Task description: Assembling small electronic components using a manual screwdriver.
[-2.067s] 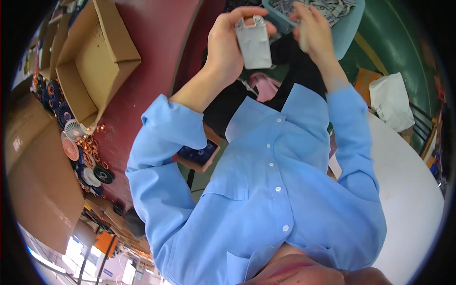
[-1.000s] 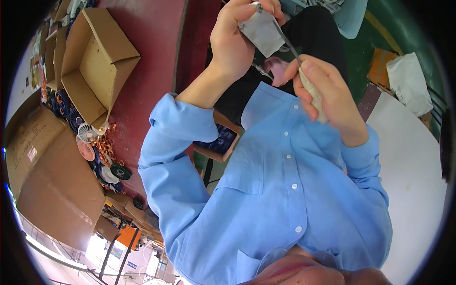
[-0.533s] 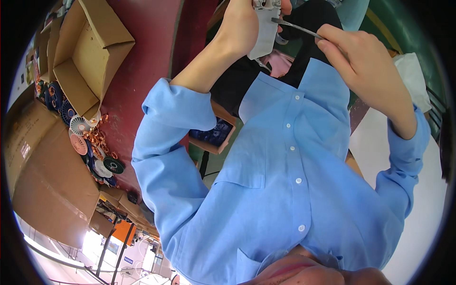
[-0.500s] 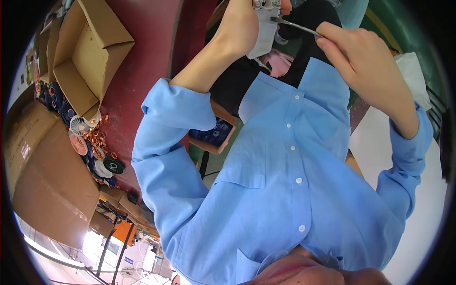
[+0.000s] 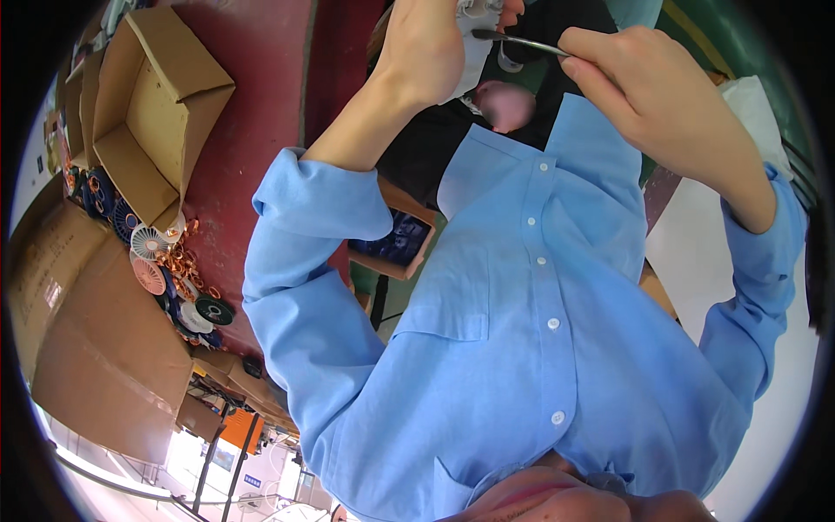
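My left hand (image 5: 426, 52) is raised at the top of the view, closed around a small white-grey part (image 5: 477, 39) that is mostly cut off by the frame's edge. My right hand (image 5: 639, 74) pinches a thin metal tool (image 5: 522, 42). The tool's dark tip points left and reaches the part beside my left hand. Both blue shirt sleeves fill the middle of the picture.
An open cardboard box (image 5: 143, 113) lies on the dark red surface (image 5: 261, 96) at the upper left. Below it are small round fan parts and copper coils (image 5: 174, 270). A wooden tray with a dark blue item (image 5: 396, 244) sits near my left elbow. A white tabletop (image 5: 748, 270) is at the right.
Both hands have risen toward the top edge, taking the part mostly out of view. My right hand has brought the metal tool's tip up to it.
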`<state>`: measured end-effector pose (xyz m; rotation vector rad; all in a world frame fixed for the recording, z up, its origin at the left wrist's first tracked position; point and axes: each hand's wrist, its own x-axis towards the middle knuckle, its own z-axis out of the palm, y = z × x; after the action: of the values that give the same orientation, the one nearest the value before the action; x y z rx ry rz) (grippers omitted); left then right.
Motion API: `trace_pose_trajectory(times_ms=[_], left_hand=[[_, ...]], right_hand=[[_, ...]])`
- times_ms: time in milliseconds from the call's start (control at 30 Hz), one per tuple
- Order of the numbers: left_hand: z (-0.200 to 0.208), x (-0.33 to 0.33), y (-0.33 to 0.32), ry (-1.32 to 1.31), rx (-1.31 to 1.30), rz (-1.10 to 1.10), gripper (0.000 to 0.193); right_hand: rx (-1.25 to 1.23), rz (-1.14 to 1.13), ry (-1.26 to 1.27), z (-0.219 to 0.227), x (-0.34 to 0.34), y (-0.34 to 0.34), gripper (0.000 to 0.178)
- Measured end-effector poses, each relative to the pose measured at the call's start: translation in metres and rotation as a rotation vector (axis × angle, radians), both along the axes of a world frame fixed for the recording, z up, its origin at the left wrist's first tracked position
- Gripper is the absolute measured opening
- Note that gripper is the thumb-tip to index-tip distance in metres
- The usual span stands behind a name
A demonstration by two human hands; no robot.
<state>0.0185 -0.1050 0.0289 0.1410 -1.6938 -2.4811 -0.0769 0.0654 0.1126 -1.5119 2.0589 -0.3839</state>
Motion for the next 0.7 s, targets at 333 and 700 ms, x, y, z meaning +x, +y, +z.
trace_pose_trajectory(times_ms=[333,700], left_hand=[[0.000,-0.001,-0.002,-0.056,-0.146,0.060,0.044],[0.007,-0.003,-0.011,-0.095,-0.105,0.135,0.048]], right_hand=[[-0.086,-0.017,-0.031,-0.010,0.001,0.010,0.018],[-0.046,0.003,0.297,0.015,-0.007,0.010,0.016]])
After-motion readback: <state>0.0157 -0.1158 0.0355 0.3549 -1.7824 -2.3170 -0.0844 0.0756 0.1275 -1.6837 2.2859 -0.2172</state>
